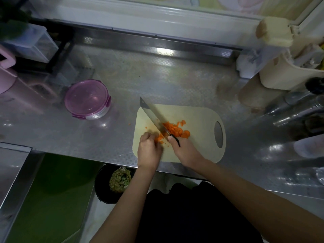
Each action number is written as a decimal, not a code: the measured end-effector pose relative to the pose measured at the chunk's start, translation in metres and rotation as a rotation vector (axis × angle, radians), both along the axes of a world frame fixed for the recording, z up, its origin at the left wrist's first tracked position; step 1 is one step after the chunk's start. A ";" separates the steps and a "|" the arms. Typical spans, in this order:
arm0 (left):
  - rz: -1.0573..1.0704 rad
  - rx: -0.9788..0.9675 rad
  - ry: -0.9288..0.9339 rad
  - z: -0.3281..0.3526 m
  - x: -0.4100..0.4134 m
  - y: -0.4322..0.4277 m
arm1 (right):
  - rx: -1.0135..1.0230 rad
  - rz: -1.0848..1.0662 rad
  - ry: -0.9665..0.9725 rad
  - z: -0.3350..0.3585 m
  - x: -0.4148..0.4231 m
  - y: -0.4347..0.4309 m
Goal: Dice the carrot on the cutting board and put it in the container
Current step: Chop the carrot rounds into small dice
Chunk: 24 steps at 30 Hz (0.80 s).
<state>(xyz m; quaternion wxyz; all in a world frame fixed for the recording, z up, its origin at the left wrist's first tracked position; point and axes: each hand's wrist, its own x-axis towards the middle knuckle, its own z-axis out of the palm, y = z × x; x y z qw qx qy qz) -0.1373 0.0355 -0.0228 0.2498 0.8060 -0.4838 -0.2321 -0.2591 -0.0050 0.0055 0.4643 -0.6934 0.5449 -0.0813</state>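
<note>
Right hand grips the knife over the cutting board, left hand pinching carrot bits mid-board (container sits lidded, well left).

**A small home kitchen, mid-prep**

We're looking down on an embossed stainless-steel counter that runs along the wall under a pale window frame. Front and centre, a cream plastic cutting board carries diced carrot with a broad cleaver across it, so this is food prep, plain as day. On the left sits a round container with a clip-on pink lid. Behind it are a clear plastic drawer box and a pink plastic jug. On the right, a cream utensil holder stands crammed, with glassware beside it. Below the counter edge, a black bin holds vegetable scraps: compact, cluttered and domestic
</note>
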 end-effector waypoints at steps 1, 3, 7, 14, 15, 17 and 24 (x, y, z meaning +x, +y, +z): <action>-0.001 -0.001 0.007 0.001 0.000 0.000 | 0.005 0.004 -0.008 0.003 -0.002 0.001; 0.007 0.001 0.010 0.001 0.000 0.001 | 0.012 0.018 -0.008 0.007 -0.005 0.004; -0.002 -0.013 -0.020 -0.001 0.002 0.005 | 0.018 0.025 -0.001 0.010 -0.007 0.009; -0.054 -0.008 -0.054 -0.003 0.009 0.003 | 0.029 0.024 0.000 0.005 -0.002 0.015; -0.055 -0.014 -0.054 -0.003 0.009 0.004 | 0.033 0.023 0.009 0.004 -0.001 0.016; -0.053 -0.022 -0.059 -0.002 0.007 0.005 | 0.024 0.029 0.060 0.001 0.000 0.017; -0.054 -0.025 -0.072 -0.004 0.007 0.005 | -0.023 0.014 0.132 -0.010 0.008 0.023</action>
